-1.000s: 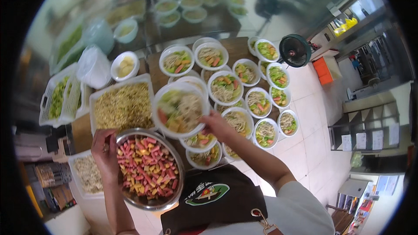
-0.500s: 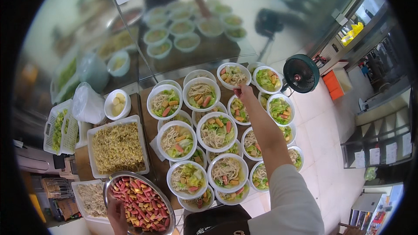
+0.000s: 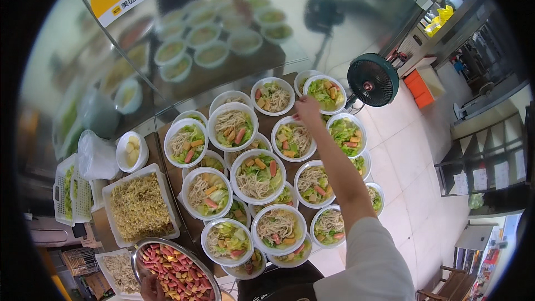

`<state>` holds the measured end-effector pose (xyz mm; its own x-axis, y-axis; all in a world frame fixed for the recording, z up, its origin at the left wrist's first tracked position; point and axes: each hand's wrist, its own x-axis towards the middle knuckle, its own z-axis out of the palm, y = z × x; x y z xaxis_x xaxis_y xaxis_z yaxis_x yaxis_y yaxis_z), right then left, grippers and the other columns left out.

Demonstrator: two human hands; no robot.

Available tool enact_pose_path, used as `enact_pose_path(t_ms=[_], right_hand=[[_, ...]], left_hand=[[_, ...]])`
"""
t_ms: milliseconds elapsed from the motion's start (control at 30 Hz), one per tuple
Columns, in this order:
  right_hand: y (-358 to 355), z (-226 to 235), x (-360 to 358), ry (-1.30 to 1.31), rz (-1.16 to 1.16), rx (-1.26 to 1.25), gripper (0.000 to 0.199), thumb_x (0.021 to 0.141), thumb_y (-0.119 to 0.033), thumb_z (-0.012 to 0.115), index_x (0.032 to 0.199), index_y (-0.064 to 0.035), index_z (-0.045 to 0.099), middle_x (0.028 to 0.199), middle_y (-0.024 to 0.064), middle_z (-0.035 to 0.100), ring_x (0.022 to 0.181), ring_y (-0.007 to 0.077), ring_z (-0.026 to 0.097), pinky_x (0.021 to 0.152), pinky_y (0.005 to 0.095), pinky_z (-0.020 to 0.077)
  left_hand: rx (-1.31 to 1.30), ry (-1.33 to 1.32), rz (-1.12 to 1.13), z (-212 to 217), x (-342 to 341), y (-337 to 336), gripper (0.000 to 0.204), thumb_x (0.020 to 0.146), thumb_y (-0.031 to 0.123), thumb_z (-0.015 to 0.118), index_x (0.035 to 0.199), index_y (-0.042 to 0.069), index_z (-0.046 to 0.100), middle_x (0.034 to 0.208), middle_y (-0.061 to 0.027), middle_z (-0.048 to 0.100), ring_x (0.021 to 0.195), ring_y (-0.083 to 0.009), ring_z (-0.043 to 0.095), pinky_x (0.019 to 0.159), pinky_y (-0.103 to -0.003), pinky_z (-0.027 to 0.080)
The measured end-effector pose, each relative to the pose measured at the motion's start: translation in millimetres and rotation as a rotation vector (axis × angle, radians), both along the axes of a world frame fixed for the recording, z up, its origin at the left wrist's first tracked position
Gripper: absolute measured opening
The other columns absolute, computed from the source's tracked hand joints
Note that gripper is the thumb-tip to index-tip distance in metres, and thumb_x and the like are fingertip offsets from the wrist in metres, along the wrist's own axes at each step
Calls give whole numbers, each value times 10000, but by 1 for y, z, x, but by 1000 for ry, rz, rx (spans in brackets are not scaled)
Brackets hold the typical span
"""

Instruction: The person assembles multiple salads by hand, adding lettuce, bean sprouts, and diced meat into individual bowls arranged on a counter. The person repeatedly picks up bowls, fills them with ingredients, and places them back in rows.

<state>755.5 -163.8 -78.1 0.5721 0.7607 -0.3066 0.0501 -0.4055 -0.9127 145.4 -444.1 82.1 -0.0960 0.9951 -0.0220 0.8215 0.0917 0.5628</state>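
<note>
My right hand (image 3: 308, 110) reaches to the far right of the bowls, beside a white bowl of lettuce and sausage pieces (image 3: 324, 95) and above the edge of a noodle bowl (image 3: 293, 139). Its fingers are drawn together; whatever they hold is hidden. At the lower left, my left hand (image 3: 151, 289) is closed over the rim of a steel bowl (image 3: 207, 271). Pink sausage pieces and yellow chunks (image 3: 177, 273) fill that bowl. Many white bowls (image 3: 259, 177) of noodles, lettuce and sausage stand in rows, some stacked on others.
Left of the bowls are a tray of bean sprouts (image 3: 139, 206), a tray of pale shredded food (image 3: 123, 273), a small bowl of pale slices (image 3: 132, 152), a plastic bag (image 3: 97, 155) and a lettuce basket (image 3: 72, 189). A dark fan (image 3: 372, 81) stands right, beside a glass panel (image 3: 223, 72).
The view has shifted, so the bowls appear further left and lower. My right hand has moved rightward from one noodle bowl toward the lettuce bowl beside it. My left hand stays at the steel bowl.
</note>
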Motion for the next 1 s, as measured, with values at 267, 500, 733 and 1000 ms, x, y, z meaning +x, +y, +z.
enact_pose_path(t_ms=[267, 500, 733, 1000], right_hand=[[-40, -45, 223, -629, 33, -176, 279, 772, -211, 636, 843, 52, 577, 667, 155, 584, 544, 253, 584, 492, 348, 470], [-49, -42, 213, -219, -57, 25, 198, 783, -138, 615, 793, 48, 548, 616, 107, 561, 455, 197, 565, 379, 314, 427], [-126, 97, 2, 142, 141, 406, 192, 867, -101, 516, 1008, 20, 466, 826, 83, 564, 535, 139, 584, 481, 253, 528], [-235, 123, -172, 530, 304, 291, 178, 880, -96, 507, 1007, 21, 462, 898, 91, 556, 619, 166, 617, 499, 262, 546]], left_hand=[[-49, 24, -106, -4, 22, 6, 73, 808, -10, 550, 880, -9, 539, 757, -81, 527, 652, -139, 499, 590, -259, 421], [-70, -74, -146, 6, 76, 18, 94, 779, -30, 588, 861, 5, 557, 802, -55, 542, 711, -129, 515, 647, -245, 437], [136, -219, -508, 50, 215, 62, 241, 720, -58, 592, 942, 32, 619, 801, -131, 578, 758, -313, 578, 689, -347, 471], [181, 546, -705, 44, 265, 77, 284, 736, 265, 682, 867, 24, 609, 862, -98, 597, 853, -287, 568, 774, -394, 417]])
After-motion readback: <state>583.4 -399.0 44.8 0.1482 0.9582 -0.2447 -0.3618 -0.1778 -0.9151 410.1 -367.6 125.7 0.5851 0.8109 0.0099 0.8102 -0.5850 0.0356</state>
